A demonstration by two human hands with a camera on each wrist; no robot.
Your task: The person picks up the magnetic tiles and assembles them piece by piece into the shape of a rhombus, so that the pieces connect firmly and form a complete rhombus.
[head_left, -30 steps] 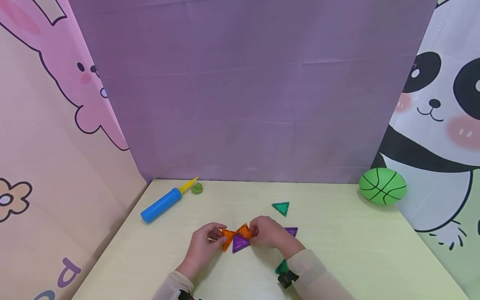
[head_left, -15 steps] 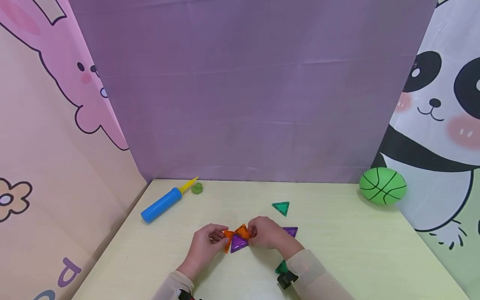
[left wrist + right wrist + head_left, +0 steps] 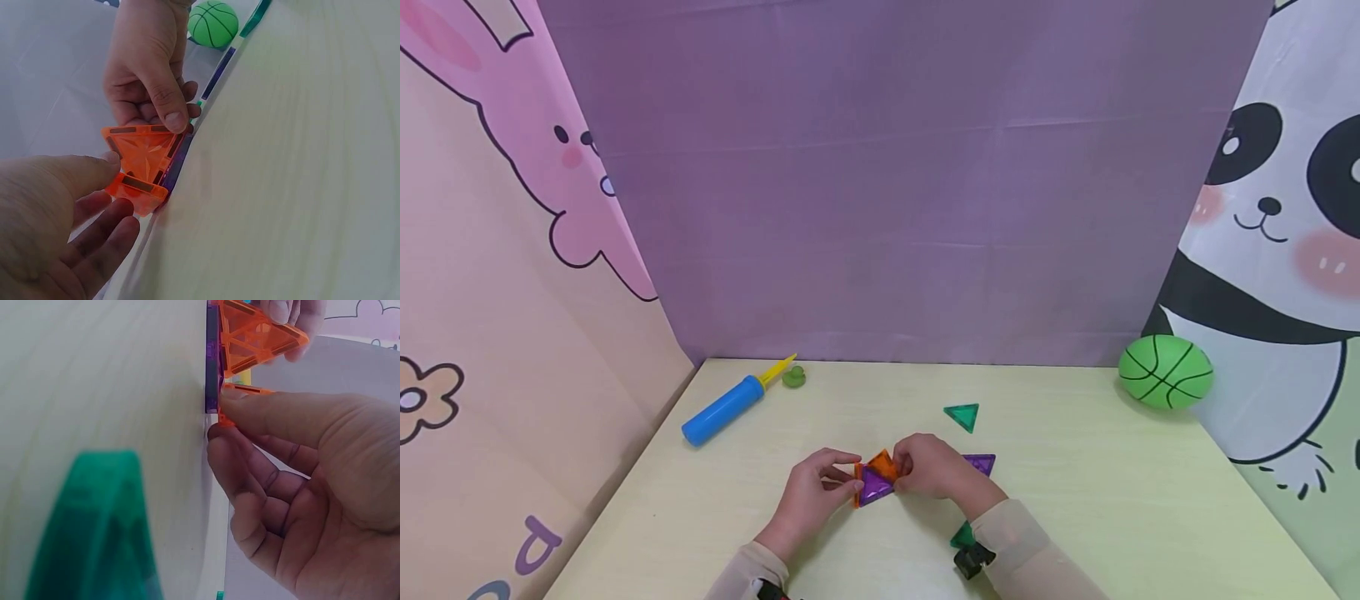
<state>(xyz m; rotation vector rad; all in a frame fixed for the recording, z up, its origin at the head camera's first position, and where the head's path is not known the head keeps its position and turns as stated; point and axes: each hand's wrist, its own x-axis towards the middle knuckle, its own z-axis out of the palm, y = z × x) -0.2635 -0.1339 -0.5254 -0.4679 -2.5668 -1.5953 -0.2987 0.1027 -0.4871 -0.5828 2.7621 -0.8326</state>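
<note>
1. My left hand (image 3: 812, 492) pinches the left orange tile (image 3: 259, 340) between thumb and forefinger; its other fingers are loosely bent, apart from the tile.
2. My right hand (image 3: 936, 471) is nearly closed, its thumb and fingertips pinching a corner of the right orange tile (image 3: 883, 464), with the remaining fingers curled in beneath.
3. Between my hands is the central purple tile (image 3: 875, 486), a triangle low over the worktop (image 3: 1112, 517); both orange triangles tilt up along its edges. I cannot tell whether it rests fully on the surface.
4. My left fingers cover part of the left orange tile, and my right fingertips hide a corner of the other one.
5. My right forearm cuts off the other purple tile (image 3: 981, 462), and the near green tile (image 3: 962, 536) is partly behind my wrist camera (image 3: 974, 560); the right wrist view shows a green piece blurred.
6. Compared with a second ago, my left hand sits slightly closer to my right, and the left orange tile, broad-faced then, now shows as a narrow strip from my head view. My right hand is almost where it was.
</note>
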